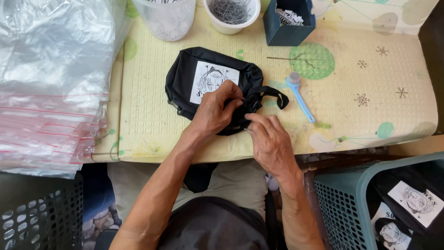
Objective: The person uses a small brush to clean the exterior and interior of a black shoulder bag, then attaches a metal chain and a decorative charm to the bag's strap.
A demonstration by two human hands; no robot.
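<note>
A small black pouch (185,74) with a white printed patch (208,78) lies on the pale yellow mat (360,120). Its black strap loop (273,94) sticks out to the right. My left hand (215,111) pinches the pouch's near right edge, just below the patch. My right hand (268,139) grips the same edge from the near side, fingertips touching the fabric beside the left hand. What the fingers pinch between them is hidden.
A blue brush (298,95) lies right of the pouch. At the back stand a clear cup (166,18), a white cup of metal pins (231,14) and a dark blue box (289,23). Clear plastic bags (46,83) pile at left. A teal basket (342,194) holds more pouches.
</note>
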